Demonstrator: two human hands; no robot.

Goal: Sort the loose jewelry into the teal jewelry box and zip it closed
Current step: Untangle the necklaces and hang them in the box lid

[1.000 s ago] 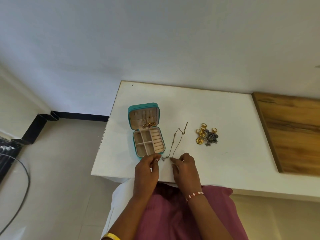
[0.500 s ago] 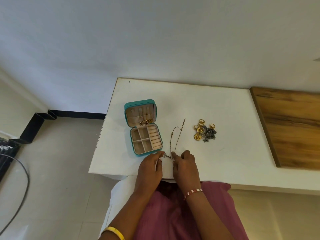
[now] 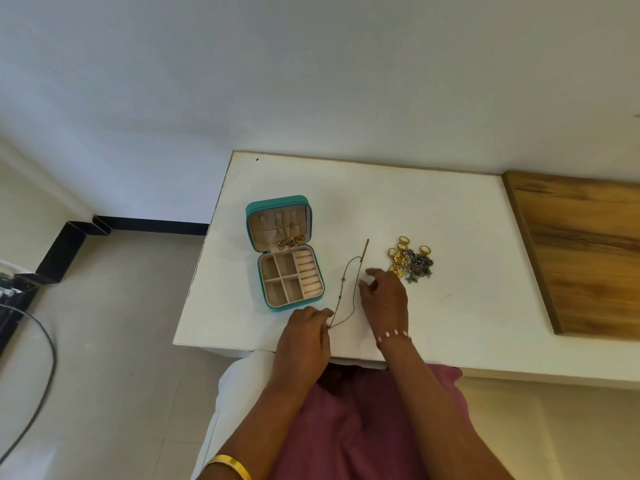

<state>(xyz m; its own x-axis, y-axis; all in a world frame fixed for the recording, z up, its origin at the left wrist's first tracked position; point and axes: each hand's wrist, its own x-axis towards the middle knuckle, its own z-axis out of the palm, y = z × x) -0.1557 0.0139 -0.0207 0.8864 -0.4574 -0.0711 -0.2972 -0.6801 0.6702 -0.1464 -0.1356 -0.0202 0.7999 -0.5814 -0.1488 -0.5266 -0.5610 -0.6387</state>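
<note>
The teal jewelry box (image 3: 251,220) lies open on the white table (image 3: 450,306), lid back, with gold pieces hanging in the lid and beige compartments below. A thin gold chain necklace (image 3: 346,289) stretches across the table right of the box. My left hand (image 3: 306,327) pinches the chain's near end by the table's front edge. My right hand (image 3: 384,296) hovers just right of the chain, fingers spread, holding nothing. A pile of gold rings and dark silver earrings (image 3: 412,261) sits just beyond my right hand.
A wooden board (image 3: 581,251) covers the table's right end. The wall runs behind the table. The tiled floor and a black cable (image 3: 41,386) lie to the left. My lap in pink cloth is under the front edge.
My right hand let go of the chain's near end and moved forward and right, opening toward the jewelry pile. My left hand keeps its pinch on the chain.
</note>
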